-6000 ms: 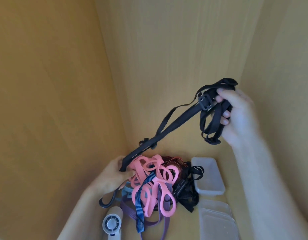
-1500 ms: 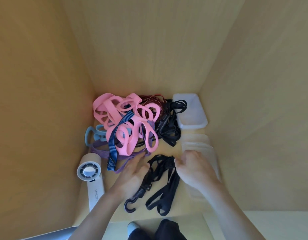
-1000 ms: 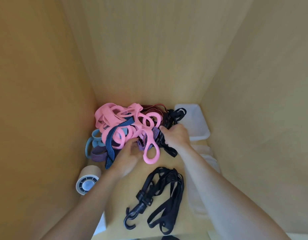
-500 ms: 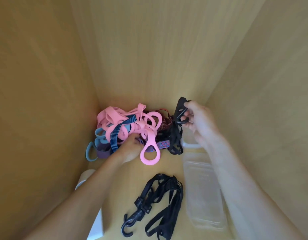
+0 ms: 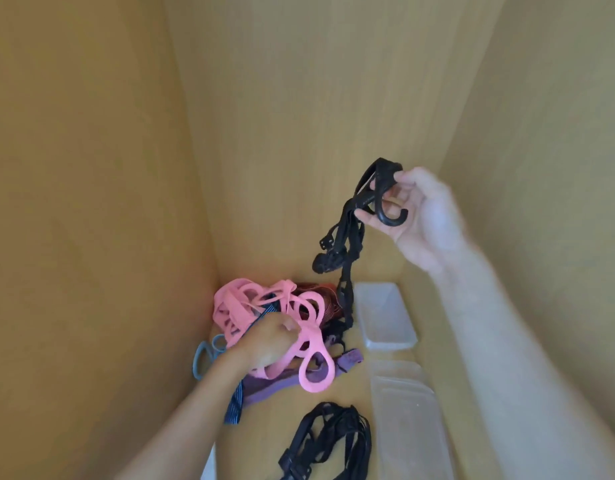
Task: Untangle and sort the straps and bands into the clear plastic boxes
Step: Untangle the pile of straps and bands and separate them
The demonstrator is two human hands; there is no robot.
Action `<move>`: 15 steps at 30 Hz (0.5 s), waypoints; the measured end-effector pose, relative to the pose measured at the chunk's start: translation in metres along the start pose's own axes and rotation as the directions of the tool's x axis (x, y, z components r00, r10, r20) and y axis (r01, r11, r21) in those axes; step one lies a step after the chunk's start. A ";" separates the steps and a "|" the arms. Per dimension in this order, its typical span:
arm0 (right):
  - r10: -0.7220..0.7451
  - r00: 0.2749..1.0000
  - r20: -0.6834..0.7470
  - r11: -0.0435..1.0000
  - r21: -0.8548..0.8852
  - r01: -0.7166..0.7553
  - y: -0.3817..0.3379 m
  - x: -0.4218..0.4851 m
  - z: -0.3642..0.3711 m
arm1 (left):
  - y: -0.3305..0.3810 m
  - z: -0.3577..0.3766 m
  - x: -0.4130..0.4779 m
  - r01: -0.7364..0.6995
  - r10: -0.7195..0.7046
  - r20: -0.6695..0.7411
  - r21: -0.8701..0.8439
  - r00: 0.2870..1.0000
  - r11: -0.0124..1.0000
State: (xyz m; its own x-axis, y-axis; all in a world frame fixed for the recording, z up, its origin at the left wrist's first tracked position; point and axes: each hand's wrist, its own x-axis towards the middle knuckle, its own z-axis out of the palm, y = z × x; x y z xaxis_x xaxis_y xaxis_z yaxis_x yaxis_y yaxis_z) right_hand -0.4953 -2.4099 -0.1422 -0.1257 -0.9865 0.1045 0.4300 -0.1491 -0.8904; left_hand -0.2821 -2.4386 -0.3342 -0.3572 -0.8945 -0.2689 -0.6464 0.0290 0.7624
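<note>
Since half second earlier, right hand (image 5: 420, 216) had lifted higher, drawing black strap (image 5: 337, 258) up from tangle (image 5: 316, 299); lower end still caught there, beside far box (image 5: 385, 317). Grip: fingers curled round hook (image 5: 389, 218). Left hand (image 5: 268, 341) gripped pink bands (image 5: 229, 306), pinning them down. Strap limp, light, snag-prone; rigid hook judged surest hold. Freed strap (image 5: 330, 441) lay on shelf floor beside near box (image 5: 410, 417).

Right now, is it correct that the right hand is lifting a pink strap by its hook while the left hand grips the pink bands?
Not quite. The head view shows that the strap the right hand lifts by its hook is black, not pink. The left hand does grip the pink bands.
</note>
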 end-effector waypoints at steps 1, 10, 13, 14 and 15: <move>-0.011 1.000 0.010 1.000 0.010 0.010 -0.005 -0.001 0.003 | 0.011 -0.008 -0.002 -0.049 0.046 -0.073 -0.045 0.996 0.998; -0.096 0.990 0.102 0.995 0.047 0.092 -0.040 -0.009 0.013 | 0.100 -0.041 0.001 -0.208 0.163 -0.174 -0.279 0.971 0.938; -0.090 0.985 0.147 0.995 0.051 0.084 -0.037 -0.013 0.010 | 0.120 -0.039 0.010 -0.221 0.172 -0.173 -0.321 0.970 0.921; -0.087 0.984 0.153 0.995 0.057 0.079 -0.036 -0.015 0.008 | 0.124 -0.038 0.013 -0.215 0.170 -0.164 -0.317 0.972 0.924; -0.085 0.985 0.152 0.995 0.065 0.075 -0.034 -0.016 0.004 | 0.126 -0.039 0.016 -0.199 0.162 -0.144 -0.299 0.976 0.933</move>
State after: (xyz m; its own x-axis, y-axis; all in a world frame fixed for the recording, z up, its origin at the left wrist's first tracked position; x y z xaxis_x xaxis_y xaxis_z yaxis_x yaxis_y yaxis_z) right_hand -0.5040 -2.3890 -0.1117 -0.0242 -0.9690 0.2457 0.4767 -0.2272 -0.8492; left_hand -0.3436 -2.4668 -0.2194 -0.3568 -0.9326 -0.0542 -0.3308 0.0719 0.9410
